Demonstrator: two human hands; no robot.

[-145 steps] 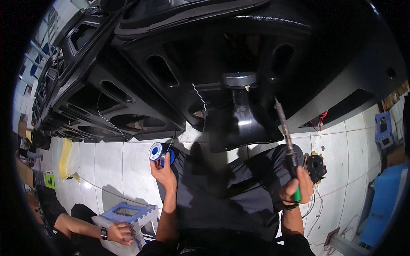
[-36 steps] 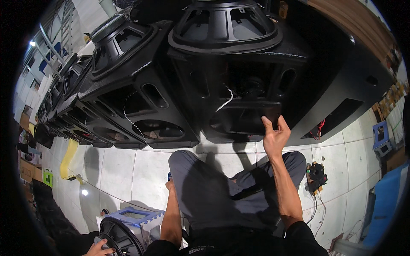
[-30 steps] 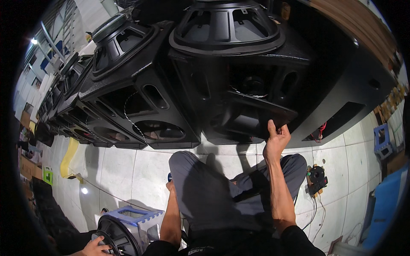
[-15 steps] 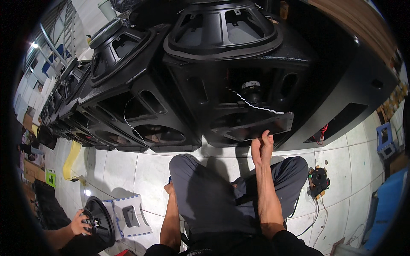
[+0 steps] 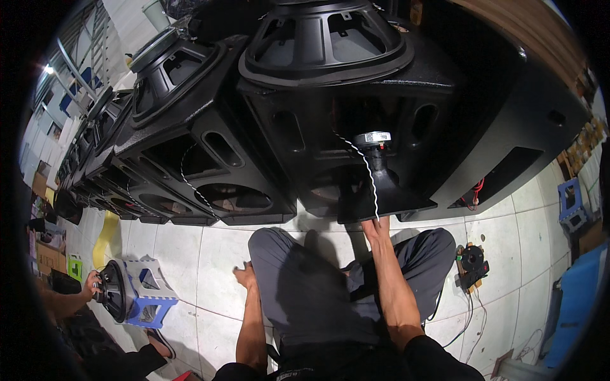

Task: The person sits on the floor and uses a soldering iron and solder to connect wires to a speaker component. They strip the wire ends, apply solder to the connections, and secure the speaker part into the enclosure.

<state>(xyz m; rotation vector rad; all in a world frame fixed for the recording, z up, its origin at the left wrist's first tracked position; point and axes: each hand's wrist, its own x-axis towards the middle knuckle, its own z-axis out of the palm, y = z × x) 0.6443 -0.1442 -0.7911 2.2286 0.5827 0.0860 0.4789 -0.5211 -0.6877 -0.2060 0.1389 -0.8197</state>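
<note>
Caution: from where I stand, the right hand (image 5: 375, 228) is the only visible support under the black horn (image 5: 386, 181); its fingers are hidden beneath the flange (image 5: 406, 207), so I cannot tell how firmly they close. With the silver-topped driver (image 5: 373, 139) uppermost, the load looks top-heavy: a small roll of the wrist could tip the horn or drop it on the tiled floor (image 5: 219, 257). The twisted wire (image 5: 365, 156) runs over the horn and hangs down to the wrist; loose like this, it could snag on the arm, and any sideways pull would strain its far end. The flange edge could also scrape the cabinet (image 5: 318, 114) if the horn swings inward. Position, nearest first: the left hand (image 5: 245, 275) is beside the left knee (image 5: 264, 244), fingers spread, apparently holding nothing, well apart from the horn. The horn sits directly above the right hand, touching it, before the cabinet's lower opening; contact with the cabinet cannot be determined. Above rests a large woofer (image 5: 311, 44). Farther left, a co-worker's hand (image 5: 93, 284) holds a second woofer (image 5: 114, 292) against a plastic stool (image 5: 149, 287).
</note>
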